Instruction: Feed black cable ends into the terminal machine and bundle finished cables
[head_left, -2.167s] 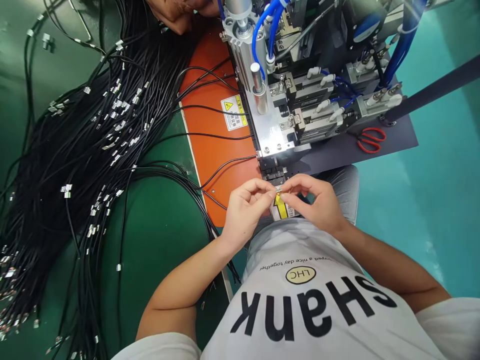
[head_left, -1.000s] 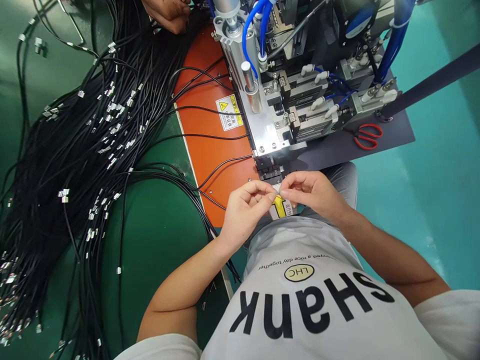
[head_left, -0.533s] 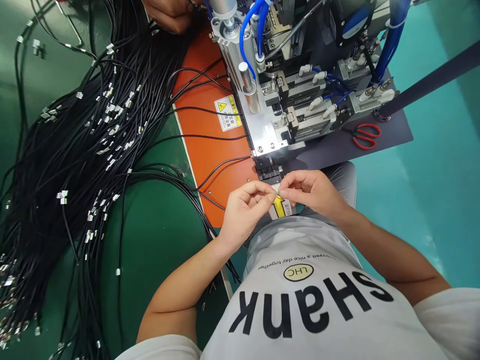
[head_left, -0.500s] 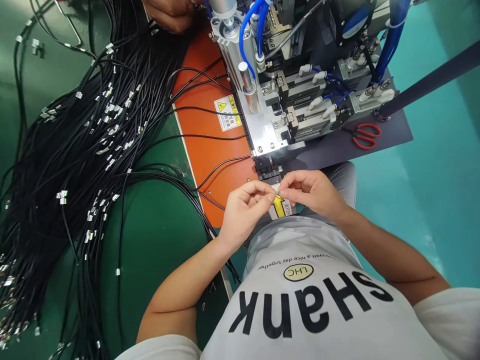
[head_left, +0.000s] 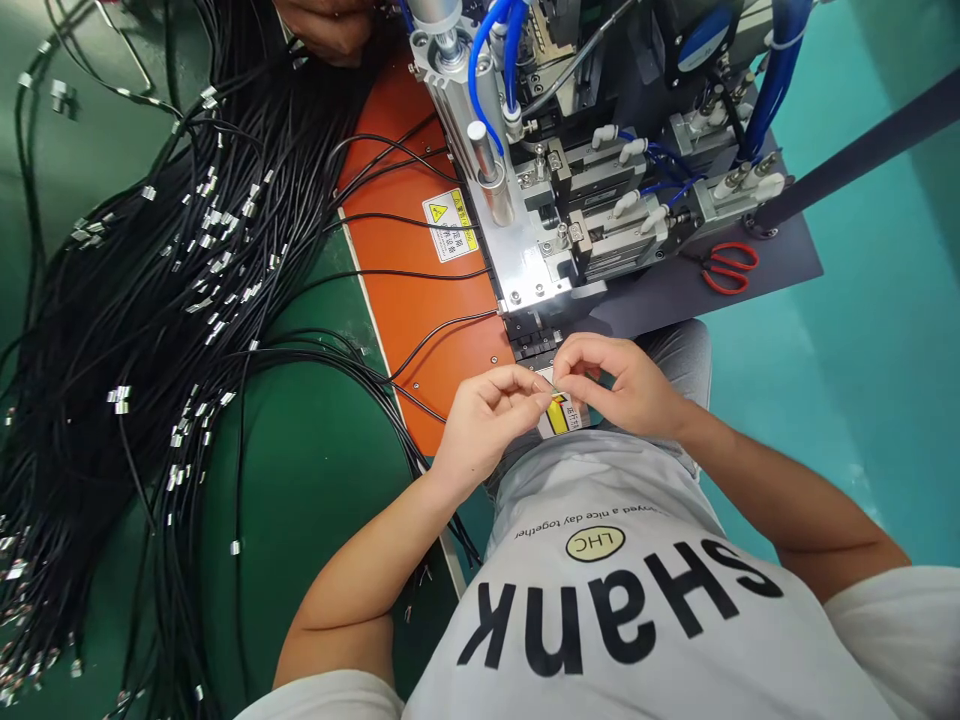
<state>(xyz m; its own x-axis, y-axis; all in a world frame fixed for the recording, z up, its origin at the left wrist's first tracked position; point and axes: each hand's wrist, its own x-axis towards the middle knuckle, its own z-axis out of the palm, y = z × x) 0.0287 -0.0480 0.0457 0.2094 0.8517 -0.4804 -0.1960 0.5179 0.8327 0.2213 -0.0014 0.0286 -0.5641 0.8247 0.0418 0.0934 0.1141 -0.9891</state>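
Observation:
Near my lap, my left hand point(head_left: 487, 415) pinches thumb against forefinger at the end of a black cable point(head_left: 421, 400), which runs in under the palm from the table. Thin coloured wires point(head_left: 557, 391) show in the small gap between my fingertips. From the other side, my right hand point(head_left: 619, 385) is closed in a pinch on these wires. Just below the fingertips is a white label with a yellow arrow point(head_left: 557, 416), partly covered. Right above my hands stands the metal front of a machine point(head_left: 536, 285).
A large heap of black cables point(head_left: 112, 300) with silvery ends covers the green table point(head_left: 315, 500). Several cables cross the orange plate point(head_left: 427, 330) into the machine. Red-handled scissors point(head_left: 727, 268) lie on the dark base. Another person's hand point(head_left: 330, 30) is at the top.
My right hand has shifted slightly up and away from my left fingertips, and more of the thin wires shows between them. The whole view has moved a little.

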